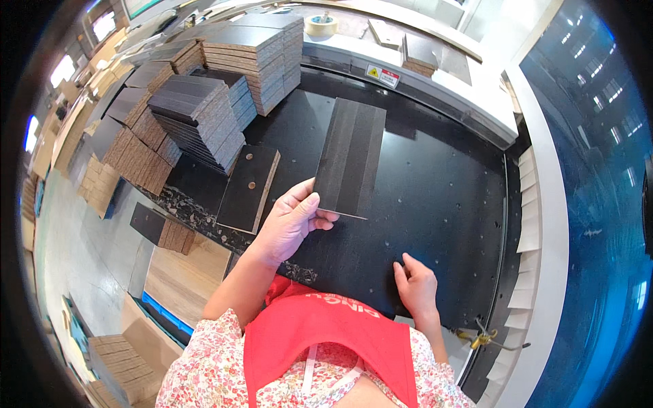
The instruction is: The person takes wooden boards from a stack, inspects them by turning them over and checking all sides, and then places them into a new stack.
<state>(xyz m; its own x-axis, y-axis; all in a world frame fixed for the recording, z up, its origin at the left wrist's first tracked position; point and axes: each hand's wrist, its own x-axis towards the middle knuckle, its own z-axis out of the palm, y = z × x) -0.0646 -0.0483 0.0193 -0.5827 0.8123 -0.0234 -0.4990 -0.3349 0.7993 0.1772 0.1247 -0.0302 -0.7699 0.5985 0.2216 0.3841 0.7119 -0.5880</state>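
My left hand [292, 221] grips a thin dark rectangular board [352, 156] by its lower left corner, thumb on top. Lengthwise stripes run along the board's face, and it is held tilted above the black work table [435, 204]. Beside that hand lies another dark board [252, 183] with two round holes and a bare chipboard edge. My right hand [416, 289] hovers near the table's front edge, loosely curled, thumb and forefinger slightly apart. Nothing shows in it.
Stacks of dark-faced chipboard pieces [252, 54] stand at the back left. A tape roll [321, 26] sits on the white machine beam [422, 85] behind the table. A brass-coloured fitting [481, 338] is at the near right, by the pleated cover [534, 224]. Cartons stand at the lower left.
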